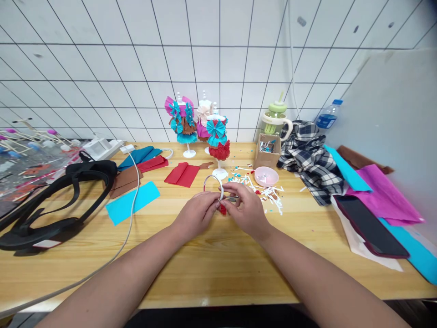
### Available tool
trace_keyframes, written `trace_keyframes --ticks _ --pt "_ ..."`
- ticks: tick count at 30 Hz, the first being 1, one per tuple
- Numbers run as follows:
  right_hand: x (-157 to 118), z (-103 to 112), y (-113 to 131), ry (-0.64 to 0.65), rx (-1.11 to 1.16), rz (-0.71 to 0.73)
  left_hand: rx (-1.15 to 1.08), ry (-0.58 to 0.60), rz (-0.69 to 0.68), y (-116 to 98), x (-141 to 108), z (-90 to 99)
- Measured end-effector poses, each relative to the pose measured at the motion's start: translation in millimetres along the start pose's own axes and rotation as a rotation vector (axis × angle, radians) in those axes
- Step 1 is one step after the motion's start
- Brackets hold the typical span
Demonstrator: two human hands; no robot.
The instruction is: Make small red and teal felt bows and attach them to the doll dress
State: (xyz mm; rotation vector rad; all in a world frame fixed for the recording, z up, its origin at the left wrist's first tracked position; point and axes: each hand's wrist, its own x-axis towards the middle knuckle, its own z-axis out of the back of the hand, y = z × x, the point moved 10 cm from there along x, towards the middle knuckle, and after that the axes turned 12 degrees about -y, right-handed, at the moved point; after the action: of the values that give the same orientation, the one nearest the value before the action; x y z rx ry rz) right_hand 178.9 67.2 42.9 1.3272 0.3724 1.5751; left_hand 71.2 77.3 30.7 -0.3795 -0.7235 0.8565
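Note:
A thin white ring that looks like a roll of tape (pixel 205 181) stands on edge between my hands. My left hand (pixel 198 212) is closed on its lower part. My right hand (pixel 248 207) is closed too, thumb and fingers pinching at the ring's right side. Behind the right fingers shows a small greyish metal piece, partly hidden. A scrap of red crepe paper (pixel 223 210) pokes out below the fingertips. Just beyond stands a small dress form (pixel 217 132) with blue and red pleated paper. A folded red paper piece (pixel 182 175) lies beyond my left hand.
Two more dress forms (pixel 180 119) stand behind. White paper scraps (pixel 272 198), a pink bowl (pixel 266 176) and a cardboard box (pixel 267 157) lie to the right, with a phone (pixel 373 225) farther out. A black headset (pixel 73 200) and a cable (pixel 131 214) occupy the left.

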Motion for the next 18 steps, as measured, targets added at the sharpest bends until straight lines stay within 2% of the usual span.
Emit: trace_keyframes --ticks 7,12,18 --pt "0 -1 -4 0.007 -0.076 -0.011 0.072 0.020 -0.014 2 0 -0.5" --pt "0 -3 -1 0.041 -0.107 0.021 0.077 0.035 0.028 9 -3 -3.2" --pt "-2 -8 -7 0.089 -0.092 -0.018 0.044 0.057 0.074 11 -3 -5.1"
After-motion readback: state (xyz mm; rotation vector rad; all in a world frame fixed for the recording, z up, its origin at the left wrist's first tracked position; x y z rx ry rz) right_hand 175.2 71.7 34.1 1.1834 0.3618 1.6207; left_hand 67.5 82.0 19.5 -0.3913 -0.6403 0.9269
